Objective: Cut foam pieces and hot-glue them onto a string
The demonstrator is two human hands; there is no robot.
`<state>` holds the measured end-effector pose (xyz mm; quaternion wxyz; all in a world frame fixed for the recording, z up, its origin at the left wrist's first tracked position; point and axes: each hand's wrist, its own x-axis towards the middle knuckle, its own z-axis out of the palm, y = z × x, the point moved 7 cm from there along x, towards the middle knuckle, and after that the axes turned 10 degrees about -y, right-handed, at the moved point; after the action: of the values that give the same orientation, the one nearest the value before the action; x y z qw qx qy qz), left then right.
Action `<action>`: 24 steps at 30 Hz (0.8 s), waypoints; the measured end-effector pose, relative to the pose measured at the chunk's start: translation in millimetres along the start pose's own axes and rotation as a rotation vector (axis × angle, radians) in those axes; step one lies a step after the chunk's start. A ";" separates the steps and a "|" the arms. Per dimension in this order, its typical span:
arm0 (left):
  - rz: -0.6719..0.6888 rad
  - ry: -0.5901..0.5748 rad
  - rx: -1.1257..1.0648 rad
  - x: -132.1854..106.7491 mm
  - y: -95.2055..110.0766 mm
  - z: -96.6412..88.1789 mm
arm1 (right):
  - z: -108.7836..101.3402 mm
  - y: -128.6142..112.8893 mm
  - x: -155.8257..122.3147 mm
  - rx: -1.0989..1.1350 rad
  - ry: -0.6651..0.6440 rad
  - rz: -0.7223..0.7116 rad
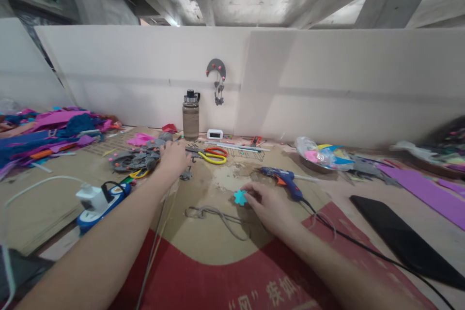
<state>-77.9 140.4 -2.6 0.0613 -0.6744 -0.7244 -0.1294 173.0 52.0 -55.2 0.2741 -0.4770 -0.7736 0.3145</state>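
Observation:
Between the thumb and fingers of my right hand is a small turquoise flower-shaped piece, pinched at its right edge just above the cardboard. My left hand reaches to the right side of a pile of grey felt pieces dotted with pinkish-red beads. Its fingertips point down and are partly hidden, so a hold cannot be made out. Yellow-and-red-handled scissors lie right beside it. A grey cord lies loosely looped in front of the hands. Beyond my right hand rests a blue glue gun.
A water bottle and small white clock stand by the partition, where a grey moon ornament hangs. A blue power strip sits left, near colourful felt scraps. Right are a bowl and black phone.

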 end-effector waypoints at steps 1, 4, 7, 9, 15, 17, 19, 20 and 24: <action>-0.032 -0.042 0.041 2.0 -4.2 5.6 | 1.3 0.7 0.4 -0.005 -0.008 -0.008; -0.088 -0.152 0.098 4.6 -10.0 22.5 | 3.2 0.2 0.6 -0.033 -0.014 -0.035; -0.082 -0.225 0.107 6.1 -10.1 34.1 | 2.2 -4.6 -0.8 -0.055 -0.004 -0.043; -0.080 -0.229 0.102 7.7 -11.1 35.8 | 1.5 -8.1 -2.1 -0.065 -0.008 -0.039; -0.137 -0.194 0.087 11.4 -19.7 29.7 | 1.2 -6.7 -2.6 -0.075 -0.012 -0.049; -0.142 -0.152 0.074 10.7 -19.9 24.6 | 1.6 -3.9 -1.7 -0.076 -0.008 -0.057; -0.120 -0.103 0.030 10.1 -18.3 19.5 | 1.5 -2.3 -1.0 -0.086 -0.002 -0.057; -0.092 -0.084 -0.010 10.3 -16.8 17.7 | 1.3 -2.1 -0.7 -0.093 -0.001 -0.053; 0.069 -0.071 -0.234 12.9 -12.8 16.8 | 0.9 -3.2 -0.8 -0.101 -0.013 -0.036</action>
<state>-90.2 156.6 -16.6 -0.0390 -0.7056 -0.6824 -0.1868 170.9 50.0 -53.5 0.2501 -0.4741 -0.7987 0.2733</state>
